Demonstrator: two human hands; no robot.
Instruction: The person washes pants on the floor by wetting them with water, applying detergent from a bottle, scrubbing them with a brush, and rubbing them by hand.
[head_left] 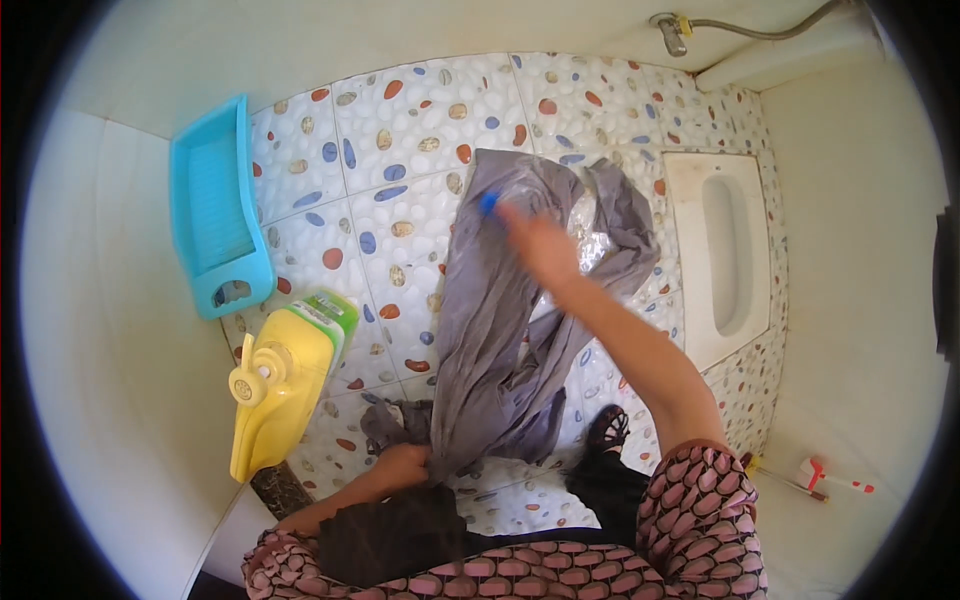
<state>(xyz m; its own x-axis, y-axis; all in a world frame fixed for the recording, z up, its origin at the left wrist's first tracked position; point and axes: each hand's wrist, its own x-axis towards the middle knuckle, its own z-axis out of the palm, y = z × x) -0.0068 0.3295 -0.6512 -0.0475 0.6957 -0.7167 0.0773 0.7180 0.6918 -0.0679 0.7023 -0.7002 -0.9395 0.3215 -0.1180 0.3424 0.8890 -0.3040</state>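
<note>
Bright, soft light; right fingers [517, 222] motion-blurred, glare near them; floor tiles [400, 250] curve toward black rim.

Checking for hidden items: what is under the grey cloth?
The cloth lies on patterned tiles, visible around it; whatever else is beneath its folds is covered.

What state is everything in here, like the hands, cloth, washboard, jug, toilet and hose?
Left hand: closed on the grey cloth's near edge
Right hand: blurred, seemingly closed on a small blue item
Grey cloth: rumpled, spread out
Blue washboard: ribbed side showing
Yellow jug: pump head fitted
Squat toilet: uncovered
Hose: attached to the valve
</note>
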